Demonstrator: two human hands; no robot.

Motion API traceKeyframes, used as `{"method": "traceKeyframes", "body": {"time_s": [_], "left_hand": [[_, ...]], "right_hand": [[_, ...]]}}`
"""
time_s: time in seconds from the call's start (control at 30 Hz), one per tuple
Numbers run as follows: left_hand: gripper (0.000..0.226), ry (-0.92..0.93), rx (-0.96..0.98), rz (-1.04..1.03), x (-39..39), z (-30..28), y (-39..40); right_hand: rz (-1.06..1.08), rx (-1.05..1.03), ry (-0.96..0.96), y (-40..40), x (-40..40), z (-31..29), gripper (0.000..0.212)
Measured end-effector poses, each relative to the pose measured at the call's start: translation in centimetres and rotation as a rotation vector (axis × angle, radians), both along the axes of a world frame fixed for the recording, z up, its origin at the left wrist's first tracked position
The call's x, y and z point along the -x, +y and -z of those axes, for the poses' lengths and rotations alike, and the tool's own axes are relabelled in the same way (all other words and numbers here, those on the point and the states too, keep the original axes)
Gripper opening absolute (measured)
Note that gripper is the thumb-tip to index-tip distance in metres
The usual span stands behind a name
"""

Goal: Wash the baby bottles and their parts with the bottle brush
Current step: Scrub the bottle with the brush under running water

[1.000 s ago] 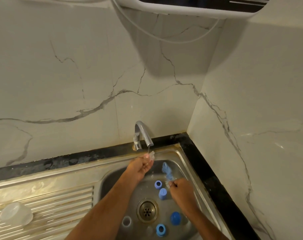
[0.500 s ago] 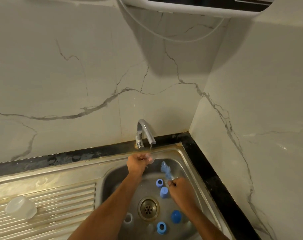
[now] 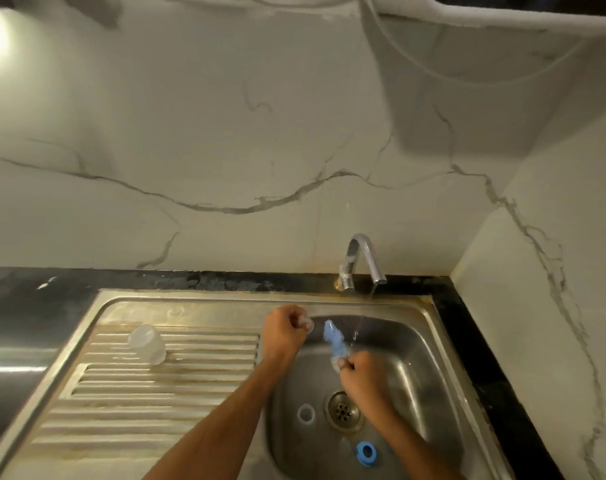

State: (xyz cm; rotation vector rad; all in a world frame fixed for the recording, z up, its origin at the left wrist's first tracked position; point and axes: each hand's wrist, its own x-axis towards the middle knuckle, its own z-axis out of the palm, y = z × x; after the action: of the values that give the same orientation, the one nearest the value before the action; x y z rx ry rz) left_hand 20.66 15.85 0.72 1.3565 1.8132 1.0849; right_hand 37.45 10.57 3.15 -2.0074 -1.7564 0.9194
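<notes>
Running tap (image 3: 363, 261) drops a thin stream into the steel sink (image 3: 429, 386), past the drainboard (image 3: 156, 386) where a clear bottle cap (image 3: 147, 344) lies on its side. Right hand (image 3: 363, 379) is closed around the handle of the blue bottle brush (image 3: 333, 339), bristles up, beside the stream. Left hand (image 3: 283, 332) pinches a small clear part (image 3: 307, 323) (too blurred to identify) at the basin's rim; a white ring (image 3: 306, 413) and blue ring (image 3: 365, 452) lie near the drain (image 3: 342, 409).
</notes>
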Motion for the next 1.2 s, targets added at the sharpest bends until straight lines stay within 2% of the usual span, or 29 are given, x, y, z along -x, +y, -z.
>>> {"method": "traceKeyframes", "body": {"time_s": [0.17, 0.27, 0.47, 0.8, 1.2], "left_hand": [[0.014, 0.160, -0.006, -0.127, 6.8, 1.4, -2.6], [0.020, 0.235, 0.017, -0.207, 10.9, 2.2, -4.6], [0.024, 0.270, 0.094, -0.318, 16.4, 3.9, -7.6], [0.030, 0.299, 0.058, -0.277, 19.4, 5.6, -8.3], [0.026, 0.305, 0.052, -0.231, 20.1, 7.0, -8.2]], "right_hand": [[-0.087, -0.084, -0.002, 0.1, 5.2, 1.0, 0.052], [-0.157, -0.091, 0.000, -0.3, 8.2, 0.9, 0.052], [-0.242, -0.098, 0.009, -1.5, 12.1, 0.8, 0.055], [-0.212, -0.105, 0.012, -2.4, 13.6, 0.9, 0.054], [-0.184, -0.090, 0.043, -2.8, 13.8, 2.3, 0.047]]}}
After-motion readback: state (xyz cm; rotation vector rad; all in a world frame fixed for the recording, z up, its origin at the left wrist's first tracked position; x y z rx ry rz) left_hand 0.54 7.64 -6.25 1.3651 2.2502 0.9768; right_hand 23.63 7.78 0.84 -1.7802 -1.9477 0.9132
